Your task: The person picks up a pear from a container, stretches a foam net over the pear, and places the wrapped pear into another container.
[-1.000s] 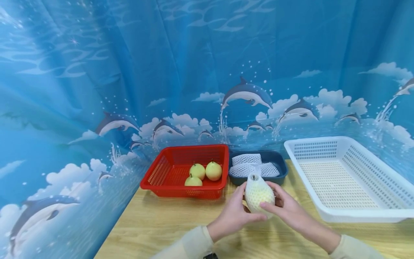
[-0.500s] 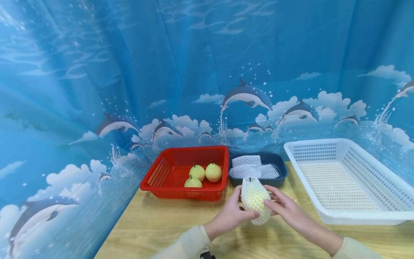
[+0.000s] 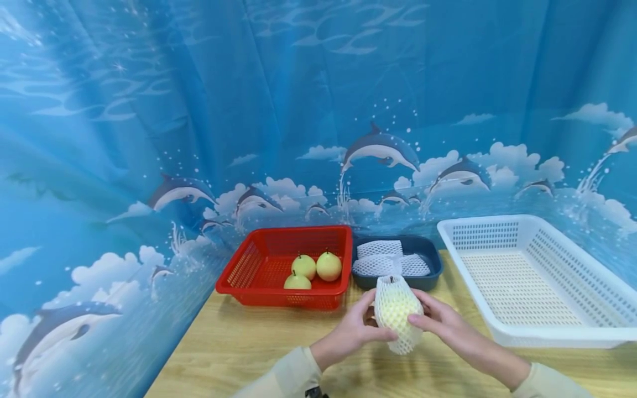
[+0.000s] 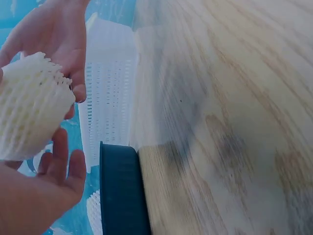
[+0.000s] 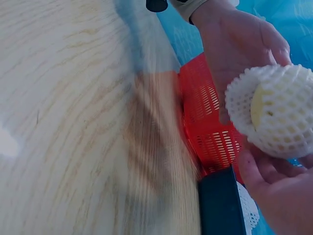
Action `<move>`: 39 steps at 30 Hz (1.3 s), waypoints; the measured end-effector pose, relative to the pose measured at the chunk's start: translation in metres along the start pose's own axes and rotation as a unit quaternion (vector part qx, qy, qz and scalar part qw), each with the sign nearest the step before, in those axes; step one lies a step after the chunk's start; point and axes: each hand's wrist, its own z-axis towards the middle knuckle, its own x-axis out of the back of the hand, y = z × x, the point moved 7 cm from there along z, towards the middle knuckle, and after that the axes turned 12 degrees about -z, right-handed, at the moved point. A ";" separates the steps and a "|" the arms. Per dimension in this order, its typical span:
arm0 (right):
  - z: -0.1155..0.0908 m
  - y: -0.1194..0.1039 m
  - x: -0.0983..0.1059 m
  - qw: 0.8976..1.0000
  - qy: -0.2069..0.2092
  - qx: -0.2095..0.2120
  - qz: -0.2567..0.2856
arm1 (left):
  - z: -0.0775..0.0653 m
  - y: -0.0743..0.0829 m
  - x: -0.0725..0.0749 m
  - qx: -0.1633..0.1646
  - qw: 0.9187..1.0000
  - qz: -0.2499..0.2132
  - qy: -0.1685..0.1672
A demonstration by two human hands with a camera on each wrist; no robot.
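Between both hands, above the wooden table [image 3: 239, 342], is a pale yellow pear [image 5: 256, 107] inside a white foam net sleeve [image 3: 397, 315]. Its stem shows at the sleeve's upper opening in the head view, while the net hangs past the fruit below. My left hand [image 3: 349, 330] holds the sleeved pear from the left, thumb across the front. From the other side my right hand [image 3: 450, 327] grips it, with its thumb pressed on the net. Behind them, a dark blue tray [image 3: 432, 283] contains several white foam net sleeves [image 3: 380, 247].
A red basket [image 3: 283, 297] with three pears [image 3: 329, 266] stands left of the blue tray. At the right is a large white basket [image 3: 557, 333]. A blue curtain with dolphins [image 3: 318, 110] hangs behind the table.
The foam net has been drawn further down, so its lower end hangs below the pear. Both hands have lowered slightly with the pear still between them.
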 end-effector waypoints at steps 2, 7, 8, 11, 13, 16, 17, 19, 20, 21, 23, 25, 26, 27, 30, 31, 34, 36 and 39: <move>-0.001 0.000 0.002 1.000 0.022 -0.008 -0.012 | 0.000 0.000 0.001 -0.007 0.999 0.029 0.019; -0.001 0.001 0.006 0.996 0.080 -0.027 -0.032 | -0.001 0.002 0.001 -0.014 0.993 0.097 0.067; -0.001 0.001 0.007 0.995 0.088 -0.029 -0.034 | -0.001 0.003 0.000 -0.016 0.992 0.104 0.071; -0.001 0.001 0.006 0.993 0.107 -0.040 -0.041 | -0.001 0.005 -0.003 -0.020 0.991 0.116 0.071; -0.001 0.001 0.005 0.991 0.116 -0.048 -0.051 | 0.000 0.005 -0.005 -0.014 0.991 0.113 0.074; -0.001 -0.001 0.003 0.989 0.122 -0.054 -0.066 | 0.001 0.003 -0.006 -0.006 0.991 0.101 0.088; 0.000 -0.001 0.002 0.989 0.123 -0.055 -0.066 | 0.002 0.002 -0.007 -0.003 0.990 0.100 0.096; -0.001 -0.002 0.000 0.989 0.122 -0.053 -0.066 | 0.003 0.001 -0.007 -0.005 0.988 0.107 0.113; -0.001 -0.002 -0.001 0.989 0.121 -0.051 -0.066 | 0.003 0.001 -0.007 -0.009 0.986 0.117 0.120; -0.001 -0.002 -0.001 0.989 0.122 -0.050 -0.065 | 0.004 0.001 -0.007 -0.013 0.984 0.127 0.126; -0.001 -0.001 -0.002 0.989 0.122 -0.042 -0.068 | 0.004 0.001 -0.007 -0.021 0.979 0.147 0.137; -0.001 -0.002 -0.001 0.990 0.121 -0.027 -0.073 | 0.005 0.001 -0.007 -0.030 0.980 0.146 0.133; -0.001 -0.003 -0.001 0.990 0.119 -0.020 -0.076 | 0.005 0.001 -0.007 -0.032 0.981 0.140 0.129; -0.002 -0.004 0.000 0.990 0.117 -0.013 -0.077 | 0.005 0.000 -0.007 -0.033 0.983 0.130 0.123; -0.004 -0.005 0.003 0.990 0.112 0.001 -0.087 | 0.005 -0.001 -0.008 -0.025 0.991 0.089 0.101; -0.004 -0.005 0.004 0.990 0.109 0.002 -0.090 | 0.004 -0.001 -0.008 -0.020 0.992 0.078 0.095; -0.005 -0.005 0.006 0.991 0.094 0.007 -0.092 | 0.003 -0.001 -0.009 -0.014 0.995 0.067 0.076; -0.005 -0.005 0.005 0.994 0.072 0.014 -0.086 | 0.002 0.000 -0.009 -0.017 0.995 0.076 0.063; -0.006 -0.007 0.001 0.997 0.028 0.029 -0.064 | 0.001 0.002 -0.011 -0.026 0.994 0.100 0.046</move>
